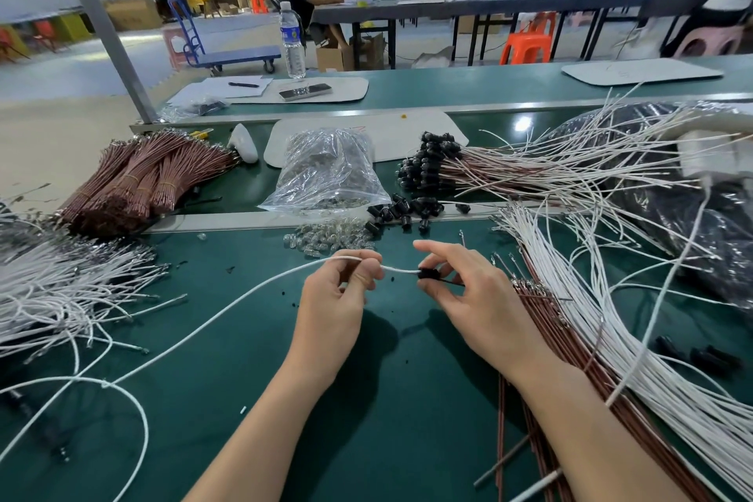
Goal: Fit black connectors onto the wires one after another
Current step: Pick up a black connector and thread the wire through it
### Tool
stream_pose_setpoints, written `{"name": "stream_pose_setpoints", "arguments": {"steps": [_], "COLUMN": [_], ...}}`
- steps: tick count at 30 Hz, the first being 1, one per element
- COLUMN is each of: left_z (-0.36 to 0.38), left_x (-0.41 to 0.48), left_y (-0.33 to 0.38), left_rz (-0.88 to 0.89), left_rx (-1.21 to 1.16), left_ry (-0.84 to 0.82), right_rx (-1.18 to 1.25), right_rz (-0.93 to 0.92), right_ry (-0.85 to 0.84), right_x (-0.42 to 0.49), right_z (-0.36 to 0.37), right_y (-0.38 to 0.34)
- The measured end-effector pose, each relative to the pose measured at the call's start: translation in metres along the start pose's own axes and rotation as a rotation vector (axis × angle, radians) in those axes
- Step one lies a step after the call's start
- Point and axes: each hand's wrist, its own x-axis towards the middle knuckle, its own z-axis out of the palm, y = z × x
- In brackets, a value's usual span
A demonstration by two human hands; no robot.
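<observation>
My left hand (342,289) pinches the white wire (401,269); my right hand (468,289) holds the black connector (428,274). I should push straight.

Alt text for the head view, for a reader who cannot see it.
The left hand pinches a white wire while the right hand holds a black connector at its end, above a green table strewn with loose wires and spare connectors.
</observation>
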Motion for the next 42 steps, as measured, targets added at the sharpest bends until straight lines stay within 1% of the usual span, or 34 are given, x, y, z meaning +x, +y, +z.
{"name": "stream_pose_setpoints", "arguments": {"steps": [5, 10, 17, 23, 29, 35, 42], "left_z": [0.005, 0.012, 0.01, 0.01, 0.009, 0.01, 0.011], "left_x": [0.012, 0.031, 0.031, 0.03, 0.03, 0.027, 0.024], "left_y": [-0.001, 0.001, -0.007, -0.008, -0.01, -0.006, -0.005], "left_rz": [-0.039, -0.027, -0.01, -0.035, -0.014, 0.009, 0.004], "left_rx": [-0.047, -0.039, -0.04, -0.034, -0.064, -0.026, 0.097], "left_ry": [-0.022, 0.005, 0.018, 0.033, -0.007, -0.023, -0.092], "right_rx": [-0.016, -0.061, -0.095, -0.07, -0.042, -0.045, 0.051], "right_rz": [-0.011, -0.02, -0.051, -0.036, -0.043, -0.039, -0.033], "right_ry": [0.035, 0.051, 0.116, 0.127, 0.108, 0.094, 0.088], "right_x": [0.012, 0.037, 0.029, 0.023, 0.022, 0.022, 0.021], "right_z": [0.005, 0.01, 0.013, 0.012, 0.011, 0.01, 0.012], "right_y": [0.0, 0.003, 0.006, 0.008, 0.007, 0.003, 0.006]}}
